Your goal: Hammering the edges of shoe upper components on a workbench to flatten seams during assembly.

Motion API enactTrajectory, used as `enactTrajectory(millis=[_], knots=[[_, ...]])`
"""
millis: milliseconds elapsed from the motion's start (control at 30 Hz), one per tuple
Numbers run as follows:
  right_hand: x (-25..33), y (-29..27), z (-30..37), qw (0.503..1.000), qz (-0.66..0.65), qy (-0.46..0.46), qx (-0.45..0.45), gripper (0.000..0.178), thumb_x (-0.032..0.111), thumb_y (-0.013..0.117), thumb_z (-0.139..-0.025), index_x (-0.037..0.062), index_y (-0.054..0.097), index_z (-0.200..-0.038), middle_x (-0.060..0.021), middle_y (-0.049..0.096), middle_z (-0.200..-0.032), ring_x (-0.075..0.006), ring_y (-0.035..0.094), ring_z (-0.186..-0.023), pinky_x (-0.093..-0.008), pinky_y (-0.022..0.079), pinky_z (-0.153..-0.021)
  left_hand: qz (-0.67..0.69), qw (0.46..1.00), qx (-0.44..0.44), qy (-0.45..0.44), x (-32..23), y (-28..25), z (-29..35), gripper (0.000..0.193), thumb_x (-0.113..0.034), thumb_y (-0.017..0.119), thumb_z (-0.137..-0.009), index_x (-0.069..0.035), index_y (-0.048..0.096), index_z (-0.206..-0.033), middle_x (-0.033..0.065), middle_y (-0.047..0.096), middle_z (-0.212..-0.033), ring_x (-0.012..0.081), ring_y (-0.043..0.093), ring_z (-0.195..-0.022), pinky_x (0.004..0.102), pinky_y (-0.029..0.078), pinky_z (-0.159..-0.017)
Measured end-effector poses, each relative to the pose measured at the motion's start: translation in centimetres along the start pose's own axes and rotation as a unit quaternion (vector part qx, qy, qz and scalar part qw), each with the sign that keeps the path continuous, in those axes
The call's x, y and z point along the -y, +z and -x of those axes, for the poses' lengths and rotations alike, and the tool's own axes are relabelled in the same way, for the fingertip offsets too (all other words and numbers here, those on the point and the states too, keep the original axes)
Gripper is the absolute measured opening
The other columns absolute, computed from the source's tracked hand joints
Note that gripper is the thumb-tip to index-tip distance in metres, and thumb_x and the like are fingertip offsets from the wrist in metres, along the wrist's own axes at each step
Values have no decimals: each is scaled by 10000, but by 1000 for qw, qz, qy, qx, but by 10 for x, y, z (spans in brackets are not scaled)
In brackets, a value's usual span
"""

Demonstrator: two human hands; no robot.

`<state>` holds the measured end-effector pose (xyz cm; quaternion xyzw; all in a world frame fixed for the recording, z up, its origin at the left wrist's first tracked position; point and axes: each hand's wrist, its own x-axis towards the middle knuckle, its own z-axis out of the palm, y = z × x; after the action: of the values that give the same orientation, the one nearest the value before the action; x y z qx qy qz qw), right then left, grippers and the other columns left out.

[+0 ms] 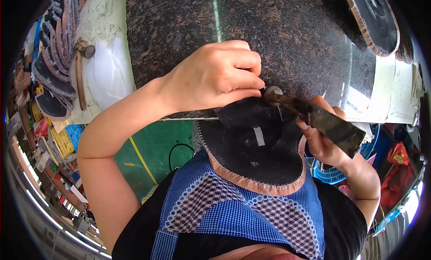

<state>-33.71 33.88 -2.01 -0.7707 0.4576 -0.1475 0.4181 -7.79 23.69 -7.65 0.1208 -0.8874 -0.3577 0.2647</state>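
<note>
A black shoe bottom (233, 152) with a pinkish-brown, stitched and gathered rim rests against my apron, its far end at the stone slab's front edge. My left hand (220, 76) is closed, its thumb and fingers pinched together at the shoe's far end; what lies between the fingertips is hidden. In my right hand (325, 141) are worn, dark metal lasting pliers (334, 127). Their round hammer-like knob (273, 94) is close to the left fingertips, over the shoe's far end. A small pale strip (259, 136) lies on the black surface.
The dark speckled stone slab (179, 26) lies ahead on a pale bench. At left are a wooden-handled hammer (81, 71), white translucent sheets (109, 69) and several stacked shoe pieces (56, 49). Another stitched shoe (377, 22) is at far right. A blue basket (330, 174) is below the bench.
</note>
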Motion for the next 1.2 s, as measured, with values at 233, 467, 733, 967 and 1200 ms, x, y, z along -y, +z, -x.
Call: enactTrajectory(millis=[233, 467, 733, 967, 1200], knots=[[3, -8, -8, 1000, 14, -17, 11, 217, 188, 636, -924, -9, 555, -963, -127, 569, -728, -286, 557, -561, -357, 405, -514, -83, 996, -23, -13, -17, 8, 7, 176, -15, 782, -687, 2, 701, -842, 64, 608, -791, 219, 614, -725, 320, 512, -580], [-12, 0, 2, 1000, 1, -8, -6, 284, 285, 679, -909, 21, 575, -896, -104, 535, -627, -318, 564, -500, -360, 425, -496, -117, 992, -23, -31, -18, 4, 6, 186, -23, 797, -675, 5, 710, -837, 62, 617, -799, 226, 619, -742, 315, 525, -606], [-1, -18, 9, 996, 0, 55, -68, 197, 136, 584, -960, -54, 591, -1007, -121, 619, -860, -206, 603, -716, -296, 461, -636, -97, 993, -52, -40, -25, 13, 14, 224, -32, 798, -654, 20, 715, -855, 73, 623, -841, 227, 632, -763, 306, 540, -604], [-8, -14, -10, 999, -11, -37, 28, 251, 164, 735, -799, -19, 595, -899, -109, 589, -644, -282, 613, -503, -357, 475, -475, -192, 979, -35, -52, -50, 17, 11, 211, -27, 736, -658, 34, 704, -858, 80, 609, -830, 216, 617, -724, 284, 541, -564], [-3, -12, -16, 998, 41, -23, -29, 111, 83, 604, -896, -14, 552, -882, -106, 462, -639, -226, 493, -495, -343, 369, -468, -79, 989, -79, -101, -37, 18, 18, 212, -21, 805, -678, -3, 719, -871, 63, 632, -832, 233, 617, -757, 308, 521, -615]])
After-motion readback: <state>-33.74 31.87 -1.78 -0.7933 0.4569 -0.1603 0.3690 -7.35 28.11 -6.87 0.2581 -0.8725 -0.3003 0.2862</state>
